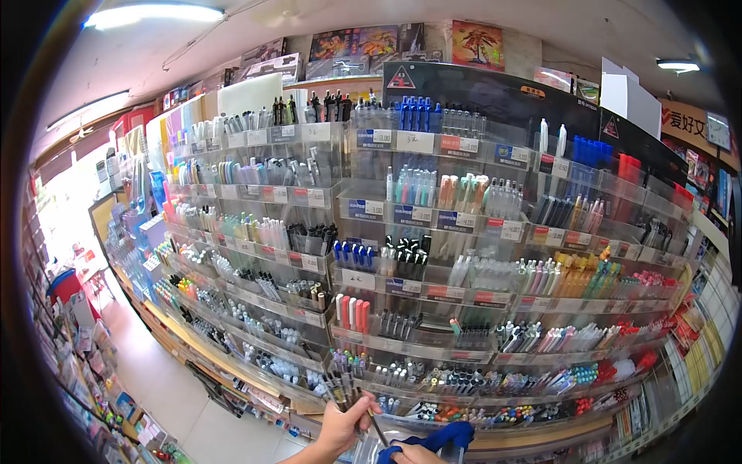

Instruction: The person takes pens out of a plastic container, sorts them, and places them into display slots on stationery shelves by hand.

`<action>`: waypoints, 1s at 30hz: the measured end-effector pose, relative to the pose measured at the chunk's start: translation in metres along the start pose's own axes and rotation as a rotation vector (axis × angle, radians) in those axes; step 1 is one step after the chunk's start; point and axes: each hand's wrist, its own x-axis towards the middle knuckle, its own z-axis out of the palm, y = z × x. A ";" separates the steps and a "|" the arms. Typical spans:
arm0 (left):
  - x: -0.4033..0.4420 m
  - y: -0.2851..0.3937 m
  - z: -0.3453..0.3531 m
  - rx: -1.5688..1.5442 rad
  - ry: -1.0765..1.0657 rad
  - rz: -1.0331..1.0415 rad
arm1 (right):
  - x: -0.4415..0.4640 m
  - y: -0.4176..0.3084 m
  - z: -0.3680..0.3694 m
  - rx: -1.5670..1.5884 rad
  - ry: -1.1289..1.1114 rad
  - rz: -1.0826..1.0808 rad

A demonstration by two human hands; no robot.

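At the bottom of the head view, my left hand (344,425) is closed around a bunch of dark, slim pens (342,389), their tips pointing up and away from me. One long dark pen (379,427) slants down from that hand toward my right hand (416,455), which is partly cut off by the lower edge. A blue cloth (448,435) is gripped in the right hand and bunches over a clear plastic container (363,451). Whether the right fingers also touch the slanting pen is hidden.
A wide tiered rack of clear acrylic trays (417,340), full of pens with price labels, rises in front of me. An aisle floor (158,359) runs along the left, with a packed shelf (85,387) beyond it. Boxed toys (352,46) stand on top.
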 end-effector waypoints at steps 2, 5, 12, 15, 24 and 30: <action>-0.006 -0.012 0.001 0.105 -0.079 -0.098 | 0.002 -0.001 0.000 -0.008 -0.014 -0.004; -0.021 -0.011 0.009 0.276 -0.080 -0.200 | 0.002 0.005 -0.005 -0.044 -0.040 0.018; -0.009 -0.032 -0.013 0.514 -0.110 -0.215 | 0.010 0.003 -0.036 0.979 0.290 0.349; -0.025 -0.048 0.003 0.710 -0.141 -0.048 | 0.016 0.019 -0.030 0.453 0.312 0.072; -0.031 -0.061 0.007 0.456 -0.341 -0.030 | 0.025 0.065 -0.016 0.103 0.504 0.051; -0.034 -0.047 0.019 0.438 -0.298 -0.103 | 0.023 0.019 -0.046 0.463 0.615 0.094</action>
